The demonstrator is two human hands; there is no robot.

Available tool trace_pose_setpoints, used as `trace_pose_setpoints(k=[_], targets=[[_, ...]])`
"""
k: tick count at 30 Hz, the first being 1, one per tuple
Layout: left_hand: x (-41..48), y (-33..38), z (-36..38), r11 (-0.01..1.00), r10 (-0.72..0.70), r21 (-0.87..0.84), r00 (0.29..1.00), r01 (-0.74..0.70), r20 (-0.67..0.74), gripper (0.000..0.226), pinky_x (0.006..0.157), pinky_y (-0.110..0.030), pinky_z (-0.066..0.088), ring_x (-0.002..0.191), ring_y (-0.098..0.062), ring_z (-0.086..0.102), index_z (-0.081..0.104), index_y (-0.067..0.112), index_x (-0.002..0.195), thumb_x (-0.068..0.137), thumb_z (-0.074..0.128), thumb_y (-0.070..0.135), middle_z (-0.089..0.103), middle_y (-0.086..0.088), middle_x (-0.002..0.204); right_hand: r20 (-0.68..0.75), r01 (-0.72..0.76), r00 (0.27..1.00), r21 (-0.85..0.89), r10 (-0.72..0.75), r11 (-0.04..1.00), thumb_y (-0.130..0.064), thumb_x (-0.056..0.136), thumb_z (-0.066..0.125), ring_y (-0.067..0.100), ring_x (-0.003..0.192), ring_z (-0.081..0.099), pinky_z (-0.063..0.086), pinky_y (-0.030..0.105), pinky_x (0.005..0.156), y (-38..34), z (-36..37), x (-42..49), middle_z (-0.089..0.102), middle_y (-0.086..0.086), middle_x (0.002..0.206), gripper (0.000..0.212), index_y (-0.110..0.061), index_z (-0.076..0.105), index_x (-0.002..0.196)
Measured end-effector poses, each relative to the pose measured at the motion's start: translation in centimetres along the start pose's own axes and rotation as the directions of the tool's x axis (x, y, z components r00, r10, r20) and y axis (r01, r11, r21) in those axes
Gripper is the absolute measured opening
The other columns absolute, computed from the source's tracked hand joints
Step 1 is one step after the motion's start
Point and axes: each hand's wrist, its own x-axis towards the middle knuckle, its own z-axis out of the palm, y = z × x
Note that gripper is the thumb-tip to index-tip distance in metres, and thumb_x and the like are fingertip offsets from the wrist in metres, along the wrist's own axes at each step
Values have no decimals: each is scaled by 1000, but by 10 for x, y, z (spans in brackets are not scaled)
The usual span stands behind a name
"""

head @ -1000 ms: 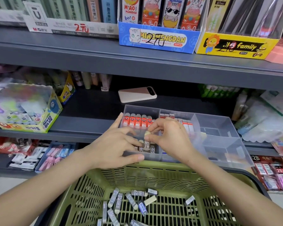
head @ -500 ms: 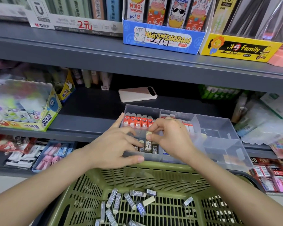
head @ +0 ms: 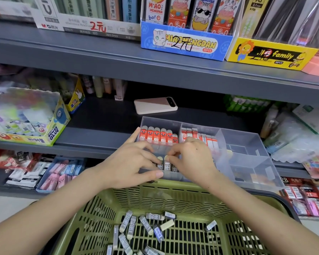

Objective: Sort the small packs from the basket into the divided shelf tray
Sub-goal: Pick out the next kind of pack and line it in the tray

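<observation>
Closest in, the green basket [head: 92,223] is sitting with a decent pile of loose packs [head: 145,225] lying flat on its lattice floor. They're slim little rectangular sleeves in grey and dark printed wrap with cream ends poking out, and they look like erasers to me. So I'm guessing plenty of sorting is waiting.

Just past the rim, both hands are working over the front-left compartment of the clear tray [head: 247,144]. The right hand [head: 191,159] is pinching the cream top of a dark pack [head: 166,160], which is standing upright in the short row of dark packs [head: 159,166] there. The left hand [head: 127,162] is curling its fingers against that row, with the thumb lying along the tray's front wall. Honestly can't tell if it's gripping a pack or just steadying.

Behind them, glossy red packs [head: 157,134] are filling the back-left compartment. Red-and-white packs [head: 206,138] are standing next door, and the right-hand compartments are looking mostly bare. The tray's hard frosty plastic with thin dividers. Further back, a phone [head: 155,105] is lying on the shelf.
</observation>
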Motion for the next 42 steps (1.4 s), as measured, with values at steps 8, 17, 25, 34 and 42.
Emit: trace_pose_setpoints(k=[8, 17, 25, 34, 42], targets=[[0, 4, 1, 1000, -9, 14, 999, 10, -39, 51, 118, -49, -1, 109, -4, 52, 76, 34, 86, 94, 31, 56, 70, 21, 101, 229, 174, 966, -252, -117, 952, -40, 98, 37, 21, 100, 47, 29, 28, 70, -2, -6, 7, 66, 1, 98, 38, -18, 67, 98], [-38, 21, -4, 984, -166, 4, 913, 180, -372, 38, 112, -60, 21, 106, -16, 57, 77, 21, 87, 92, 45, 41, 70, 7, 105, -236, 189, 958, 103, -160, 977, -24, 87, 59, 21, 83, 58, 41, 32, 79, 3, -20, -40, 70, -4, 86, 15, -17, 73, 88], [-89, 52, 4, 921, -382, -113, 810, 372, -445, 37, 109, -54, 29, 100, -23, 60, 76, 11, 96, 89, 48, 34, 69, -2, 105, 11, 195, 978, 286, -207, 938, -24, 88, 61, 15, 79, 63, 53, 34, 74, -4, 61, -130, 70, -2, 87, 16, -14, 72, 93], [-111, 71, 27, 868, -495, -295, 722, 398, -483, 32, 93, -22, 37, 97, -16, 59, 74, 14, 93, 89, 50, 34, 65, 9, 98, 301, -119, 944, -62, 133, 991, -54, 86, 53, 21, 105, 52, 46, 34, 89, -23, 186, -135, 58, 4, 110, 50, -12, 56, 113], [-107, 83, 38, 614, -718, -628, 668, 477, -195, 15, 88, -21, 46, 97, -3, 60, 68, 25, 100, 91, 58, 18, 66, 12, 102, 266, -345, 885, -177, 382, 922, -53, 83, 55, 21, 103, 50, 35, 35, 94, -19, 207, -134, 59, 3, 107, 43, -15, 61, 104]])
